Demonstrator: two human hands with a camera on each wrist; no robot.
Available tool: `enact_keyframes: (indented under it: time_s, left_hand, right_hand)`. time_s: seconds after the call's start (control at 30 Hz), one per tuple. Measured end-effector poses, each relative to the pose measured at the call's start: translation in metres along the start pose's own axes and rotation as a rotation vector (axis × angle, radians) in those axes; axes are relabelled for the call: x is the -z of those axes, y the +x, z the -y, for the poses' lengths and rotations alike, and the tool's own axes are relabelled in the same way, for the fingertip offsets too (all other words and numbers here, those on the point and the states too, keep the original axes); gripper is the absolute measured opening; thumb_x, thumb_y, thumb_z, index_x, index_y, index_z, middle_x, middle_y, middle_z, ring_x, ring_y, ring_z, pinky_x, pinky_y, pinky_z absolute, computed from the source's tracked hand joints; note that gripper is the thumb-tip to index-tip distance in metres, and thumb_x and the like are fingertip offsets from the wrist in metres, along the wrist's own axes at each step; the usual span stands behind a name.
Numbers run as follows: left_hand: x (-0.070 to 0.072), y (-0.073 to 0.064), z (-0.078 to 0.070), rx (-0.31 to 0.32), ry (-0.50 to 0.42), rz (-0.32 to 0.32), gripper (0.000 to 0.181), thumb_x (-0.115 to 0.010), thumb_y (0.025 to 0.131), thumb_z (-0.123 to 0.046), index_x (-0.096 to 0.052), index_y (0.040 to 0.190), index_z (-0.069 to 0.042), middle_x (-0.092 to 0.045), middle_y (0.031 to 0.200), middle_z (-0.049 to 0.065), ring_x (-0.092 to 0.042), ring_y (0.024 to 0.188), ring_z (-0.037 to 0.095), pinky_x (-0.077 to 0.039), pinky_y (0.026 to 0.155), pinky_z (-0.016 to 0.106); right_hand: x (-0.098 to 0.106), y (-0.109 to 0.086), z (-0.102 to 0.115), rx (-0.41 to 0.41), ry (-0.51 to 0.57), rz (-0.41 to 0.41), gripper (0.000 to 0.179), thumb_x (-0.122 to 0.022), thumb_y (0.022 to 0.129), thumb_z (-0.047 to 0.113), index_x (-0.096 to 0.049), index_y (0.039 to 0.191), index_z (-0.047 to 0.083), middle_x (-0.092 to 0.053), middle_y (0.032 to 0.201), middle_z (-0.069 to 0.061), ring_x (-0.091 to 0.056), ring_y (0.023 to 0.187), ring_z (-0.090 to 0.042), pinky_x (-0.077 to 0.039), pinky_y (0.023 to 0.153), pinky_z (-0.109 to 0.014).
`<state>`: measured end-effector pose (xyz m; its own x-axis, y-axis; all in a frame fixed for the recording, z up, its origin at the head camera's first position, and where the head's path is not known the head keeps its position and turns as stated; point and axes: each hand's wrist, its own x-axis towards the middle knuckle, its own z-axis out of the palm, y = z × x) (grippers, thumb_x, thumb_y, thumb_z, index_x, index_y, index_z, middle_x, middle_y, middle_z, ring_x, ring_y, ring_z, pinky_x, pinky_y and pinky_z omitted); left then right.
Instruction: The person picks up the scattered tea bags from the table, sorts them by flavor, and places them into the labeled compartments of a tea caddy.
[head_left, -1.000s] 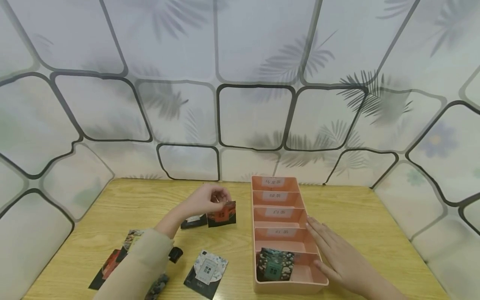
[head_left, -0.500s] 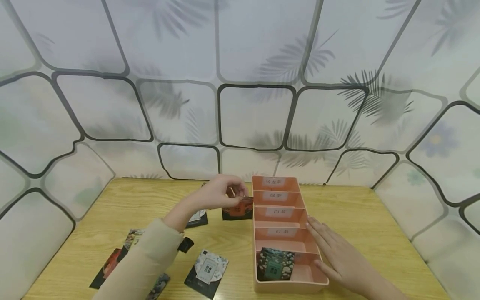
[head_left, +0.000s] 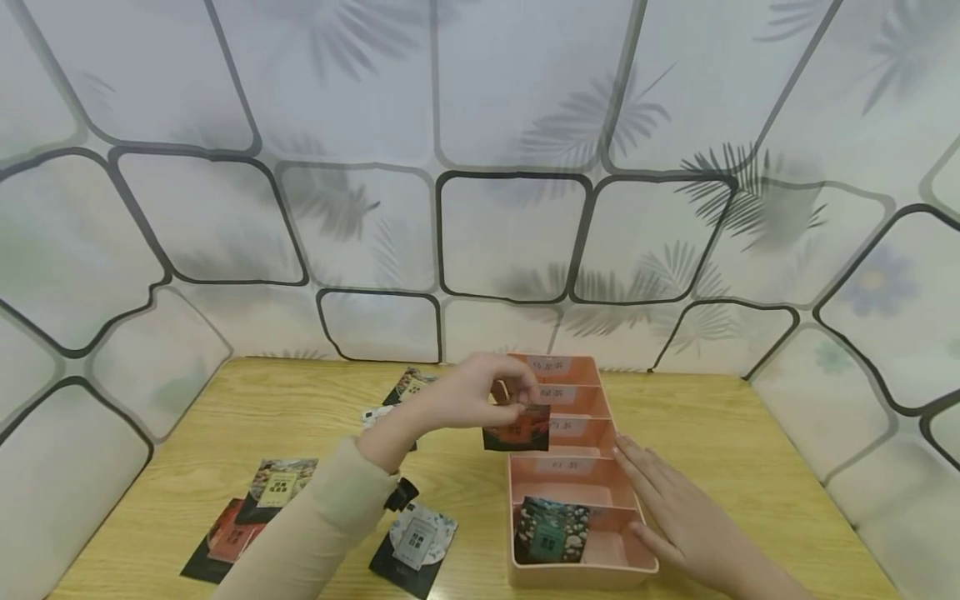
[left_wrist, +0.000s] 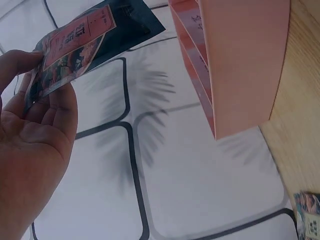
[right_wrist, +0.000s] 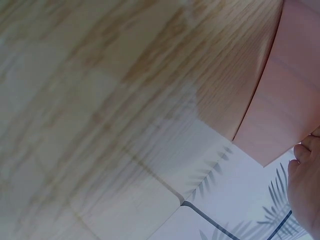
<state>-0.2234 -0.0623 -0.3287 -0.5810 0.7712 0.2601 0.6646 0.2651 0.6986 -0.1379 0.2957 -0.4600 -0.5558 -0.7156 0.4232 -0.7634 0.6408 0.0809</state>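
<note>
My left hand pinches a red-and-black tea sachet by its edge, thumb against fingers. The sachet hangs at the left side of a pink divided box, in front of its middle compartments. In the left wrist view, the sachet is tilted, its red label showing, and the box's side wall is nearby. My right hand rests with straight fingers along the box's right side. A green-labelled sachet stands in the nearest compartment. Paper labels mark the compartment dividers.
On the wooden table, left of the box, lie a white-labelled sachet, a yellow-labelled sachet overlapping a red one, and, farther back, another yellow-labelled sachet beside a partly hidden white one. A patterned backdrop encloses the table.
My left hand has carried the red sachet rightward from beside the back sachets to the box's left side. The right hand and the box have stayed in place.
</note>
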Motion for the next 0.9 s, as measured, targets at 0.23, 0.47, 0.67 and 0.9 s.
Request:
enact_keyframes:
  time_s: [0.23,0.47,0.67,0.9]
  left_hand:
    - [-0.018,0.011,0.002,-0.022,-0.027,0.012,0.018,-0.065,0.094,0.003,-0.074,0.108,-0.005,-0.073,0.101,0.009,-0.062,0.082,0.001,-0.058,0.076,0.021]
    - [-0.037,0.016,0.009,0.020,-0.039,0.033,0.016,-0.066,0.096,0.001,-0.074,0.108,-0.007,-0.072,0.099,0.008,-0.060,0.084,0.000,-0.057,0.078,0.018]
    - [-0.048,0.016,0.018,0.061,-0.075,0.017,0.017,-0.066,0.098,0.000,-0.076,0.109,-0.007,-0.073,0.101,0.009,-0.060,0.084,0.000,-0.056,0.076,0.017]
    - [-0.050,0.025,0.019,0.043,-0.098,-0.041,0.016,-0.066,0.098,0.001,-0.076,0.109,-0.004,-0.075,0.102,0.012,-0.062,0.085,-0.002,-0.057,0.077,0.018]
  right_hand:
    - [0.000,-0.001,0.000,-0.005,-0.002,0.004,0.075,-0.056,0.109,0.043,-0.036,0.161,-0.006,-0.040,0.166,-0.025,-0.010,0.167,-0.013,-0.002,0.133,-0.020]
    - [0.000,-0.001,0.000,-0.028,-0.001,0.031,0.076,-0.055,0.109,0.045,-0.035,0.163,-0.004,-0.039,0.168,-0.023,-0.007,0.167,-0.010,-0.002,0.133,-0.019]
    - [0.000,-0.002,0.001,-0.047,0.008,0.048,0.080,-0.066,0.103,0.039,-0.033,0.163,-0.003,-0.037,0.170,-0.022,-0.007,0.167,-0.011,-0.002,0.133,-0.019]
    - [-0.001,-0.002,0.000,-0.029,0.000,0.024,0.073,-0.050,0.111,0.047,-0.036,0.162,-0.003,-0.039,0.168,-0.023,-0.008,0.167,-0.012,-0.003,0.133,-0.021]
